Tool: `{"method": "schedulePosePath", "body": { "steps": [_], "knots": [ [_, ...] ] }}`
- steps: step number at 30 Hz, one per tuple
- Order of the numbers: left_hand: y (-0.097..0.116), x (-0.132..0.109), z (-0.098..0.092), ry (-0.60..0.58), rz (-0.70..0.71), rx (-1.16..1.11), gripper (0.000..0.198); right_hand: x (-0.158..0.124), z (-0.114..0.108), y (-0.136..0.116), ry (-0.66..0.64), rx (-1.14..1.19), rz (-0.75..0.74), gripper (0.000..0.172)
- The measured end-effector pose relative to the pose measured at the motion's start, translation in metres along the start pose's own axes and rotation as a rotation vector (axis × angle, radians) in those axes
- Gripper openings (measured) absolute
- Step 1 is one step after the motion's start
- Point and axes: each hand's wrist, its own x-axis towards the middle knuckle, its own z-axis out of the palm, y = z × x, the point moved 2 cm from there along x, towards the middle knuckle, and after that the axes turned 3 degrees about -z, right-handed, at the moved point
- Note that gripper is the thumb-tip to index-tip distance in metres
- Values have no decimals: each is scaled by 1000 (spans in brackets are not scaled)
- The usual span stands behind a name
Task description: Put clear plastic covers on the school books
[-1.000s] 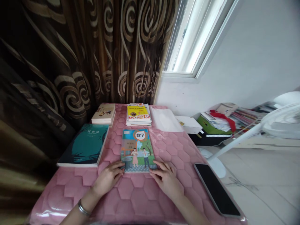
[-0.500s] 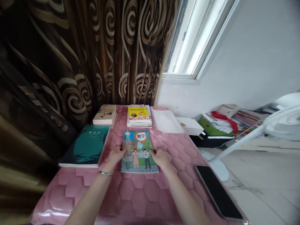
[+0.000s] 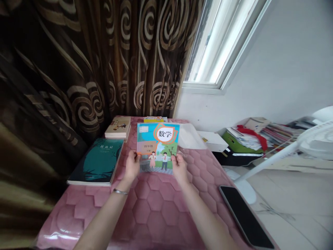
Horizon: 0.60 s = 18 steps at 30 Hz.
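A math textbook (image 3: 159, 147) with a blue and green illustrated cover is held up off the pink table, tilted so its cover faces me. My left hand (image 3: 133, 165) grips its left edge, thumb in front. On the opposite edge, my right hand (image 3: 179, 166) is closed in the same way. Behind the textbook, a yellow-covered book (image 3: 153, 120) on a stack is mostly hidden. To the left lies a large dark teal book (image 3: 97, 161), with a small stack of tan books (image 3: 118, 126) beyond it.
The pink table cover (image 3: 153, 215) has a hexagon pattern under clear plastic. A black phone (image 3: 244, 215) lies along its right edge. Clear plastic sheets (image 3: 191, 136) rest at the back right. A white fan (image 3: 267, 163) stands right of the table; a patterned curtain (image 3: 125, 62) hangs behind.
The math textbook has risen from the table and tipped up toward me, both hands lifting it. It now covers most of the yellow book's stack.
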Motion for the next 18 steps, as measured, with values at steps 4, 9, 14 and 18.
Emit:
{"method": "schedulePosePath", "body": {
  "steps": [4,9,14,18],
  "knots": [
    [-8,-5,-1,-12,191,-199,10,-1,6,7,3,85,-22,24],
    [-24,-7,2,-109,119,-184,27,-8,9,13,-31,99,-26,23],
    [-5,20,-1,-160,36,-223,33,18,1,-5,-14,-62,-89,28],
    [17,43,-6,-286,-93,-321,40,54,-3,-13,-144,-101,-8,34]
  ]
}}
